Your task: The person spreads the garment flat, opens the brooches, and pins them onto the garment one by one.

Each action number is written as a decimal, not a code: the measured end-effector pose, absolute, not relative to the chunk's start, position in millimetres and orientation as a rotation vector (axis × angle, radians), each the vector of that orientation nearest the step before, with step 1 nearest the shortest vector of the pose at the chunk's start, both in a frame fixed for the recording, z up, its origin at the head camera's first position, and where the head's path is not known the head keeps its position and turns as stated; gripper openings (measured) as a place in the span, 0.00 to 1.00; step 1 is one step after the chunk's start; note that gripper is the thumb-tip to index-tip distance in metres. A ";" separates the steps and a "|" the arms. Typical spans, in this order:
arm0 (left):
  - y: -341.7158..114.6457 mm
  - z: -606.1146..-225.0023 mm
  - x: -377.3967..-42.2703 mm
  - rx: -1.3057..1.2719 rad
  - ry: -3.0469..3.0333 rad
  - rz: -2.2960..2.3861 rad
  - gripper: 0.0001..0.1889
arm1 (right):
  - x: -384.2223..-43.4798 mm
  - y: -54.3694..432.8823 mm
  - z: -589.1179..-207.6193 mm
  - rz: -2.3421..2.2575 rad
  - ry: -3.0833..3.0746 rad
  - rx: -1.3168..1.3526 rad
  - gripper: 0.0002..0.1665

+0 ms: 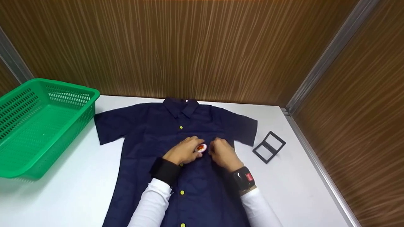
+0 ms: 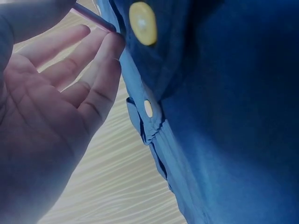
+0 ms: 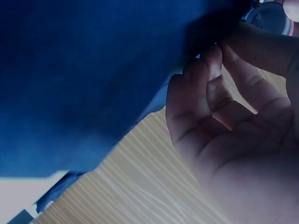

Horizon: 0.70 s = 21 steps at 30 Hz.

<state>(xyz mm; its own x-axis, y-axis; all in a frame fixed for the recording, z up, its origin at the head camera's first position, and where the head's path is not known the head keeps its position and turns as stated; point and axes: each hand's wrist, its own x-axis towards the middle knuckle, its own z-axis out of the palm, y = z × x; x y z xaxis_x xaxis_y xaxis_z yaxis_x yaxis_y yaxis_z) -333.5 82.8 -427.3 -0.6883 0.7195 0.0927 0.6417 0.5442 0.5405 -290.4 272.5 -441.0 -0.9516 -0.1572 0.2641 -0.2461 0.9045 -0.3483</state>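
Observation:
A dark navy short-sleeved shirt (image 1: 142,138) with yellow buttons lies spread out, collar toward the back wall. Over its chest, my left hand (image 1: 184,151) pinches a round badge (image 1: 201,148) with a red and white face between thumb and fingers. The badge's thin edge (image 2: 93,17) shows in the left wrist view, close to the cloth. Just right of it, my right hand (image 1: 224,154) has its fingers curled and pinches the shirt's front; its fingertips partly hide the cloth there. The badge's dark back (image 3: 268,18) appears behind the right thumb in the right wrist view.
A green plastic basket (image 1: 68,126) stands on the white table (image 1: 79,183) at the left. To the right of the shirt lies a black two-window frame (image 1: 269,147). Wood-patterned panels (image 1: 157,47) rise at the back and right side.

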 end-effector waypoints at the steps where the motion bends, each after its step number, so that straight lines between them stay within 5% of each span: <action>1: 83.0 -426.8 -333.4 1.168 2.637 0.838 0.26 | -290.1 272.0 -441.0 0.549 -2.843 0.298 0.11; 21: 91.2 -430.7 -333.1 1.195 2.637 0.831 0.19 | -289.3 272.5 -443.1 0.605 -2.872 0.300 0.10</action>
